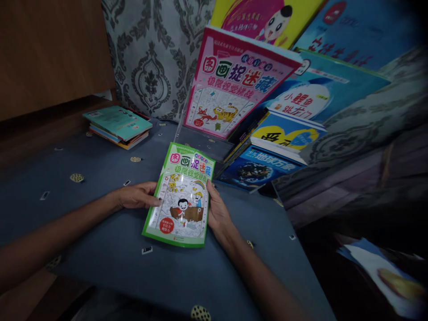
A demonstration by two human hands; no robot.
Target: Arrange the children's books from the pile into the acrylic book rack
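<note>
A green-bordered children's picture book (182,196) is held between my two hands, its front cover facing up at me. My left hand (138,195) grips its left edge, thumb on the cover and the other fingers behind. On the opposite side, my right hand (216,207) holds the right edge, with the thumb along the border and the fingers hidden underneath. Just beyond the book, a similar pink-bordered book (230,84) leans upright in a clear stand.
Several thin books lie in a stack (117,125) at the back left of the grey patterned table (100,223). More books, such as a teal one (334,84) and a blue one (257,167), stand upright at the right. A patterned curtain (147,58) hangs behind.
</note>
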